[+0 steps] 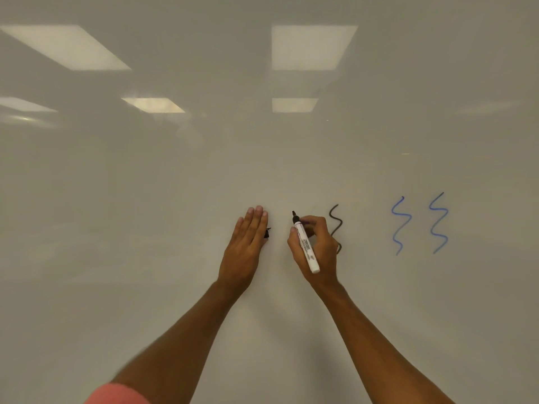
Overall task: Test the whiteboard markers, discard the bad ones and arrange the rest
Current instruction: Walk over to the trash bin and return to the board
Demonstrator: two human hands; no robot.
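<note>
A glossy whiteboard (175, 176) fills the whole view. My right hand (318, 246) grips a white-barrelled marker (306, 246) with a dark uncapped tip pointing up and left, close to the board. My left hand (248, 243) lies flat against the board with the fingers together; a small black cap (267, 232) pokes out from under its palm side. Just right of my right hand is a black squiggle (336, 220), partly hidden by that hand. Farther right are two blue squiggles (401, 225) (438, 223).
Ceiling light panels (312, 48) reflect in the upper board. A pink sleeve (116, 395) shows at the bottom left corner. No tray, bin or other markers are in view.
</note>
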